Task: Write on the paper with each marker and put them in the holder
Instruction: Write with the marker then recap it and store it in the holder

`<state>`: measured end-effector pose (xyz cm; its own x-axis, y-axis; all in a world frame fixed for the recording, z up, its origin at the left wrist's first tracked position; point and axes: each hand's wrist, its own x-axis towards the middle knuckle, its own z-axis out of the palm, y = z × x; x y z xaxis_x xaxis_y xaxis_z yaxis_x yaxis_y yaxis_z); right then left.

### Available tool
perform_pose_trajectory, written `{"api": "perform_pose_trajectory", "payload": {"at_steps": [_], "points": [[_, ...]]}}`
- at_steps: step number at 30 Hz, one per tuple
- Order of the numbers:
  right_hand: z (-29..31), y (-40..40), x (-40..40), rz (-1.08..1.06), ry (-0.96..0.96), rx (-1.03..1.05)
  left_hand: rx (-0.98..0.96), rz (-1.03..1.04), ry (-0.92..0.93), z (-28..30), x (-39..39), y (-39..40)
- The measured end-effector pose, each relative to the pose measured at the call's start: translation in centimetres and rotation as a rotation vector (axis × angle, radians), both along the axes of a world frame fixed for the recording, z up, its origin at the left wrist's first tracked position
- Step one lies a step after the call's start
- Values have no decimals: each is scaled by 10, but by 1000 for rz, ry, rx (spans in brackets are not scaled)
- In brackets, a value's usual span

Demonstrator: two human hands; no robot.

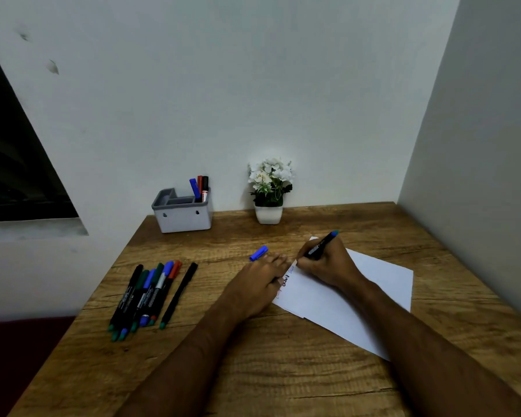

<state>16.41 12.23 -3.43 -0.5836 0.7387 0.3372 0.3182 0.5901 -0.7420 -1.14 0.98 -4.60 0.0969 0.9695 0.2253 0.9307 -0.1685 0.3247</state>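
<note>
Head view of a wooden table [253,371] set in a corner of pale walls. The right hand [325,263] curls its fingers around a black marker [322,243]; the marker's blue end points up and away, while its writing tip is hidden behind the fingers, at the near-left edge of the white paper [358,299]. Short words in red, black and blue run along that edge, too small to read. The left hand [253,284] lies flat with fingers extended, its fingertips on the paper's left edge. A loose blue cap [258,253] lies on the table just beyond these fingertips. A cluster of markers [146,296] lies well to the left, overlapping so that an exact count is uncertain. The grey holder [183,216] stands at the back wall with three markers upright in its right-hand compartment. A potted white-flowered plant [269,191] stands to its right. Both forearms are cut off by the lower frame edge.
</note>
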Motion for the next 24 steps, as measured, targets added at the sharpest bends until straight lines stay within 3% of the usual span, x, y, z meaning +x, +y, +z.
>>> {"api": "perform_pose_trajectory", "payload": {"at_steps": [24], "points": [[-5,8,-5,-96,30,-116,-17,-7,-15,-7,-5,6]]}}
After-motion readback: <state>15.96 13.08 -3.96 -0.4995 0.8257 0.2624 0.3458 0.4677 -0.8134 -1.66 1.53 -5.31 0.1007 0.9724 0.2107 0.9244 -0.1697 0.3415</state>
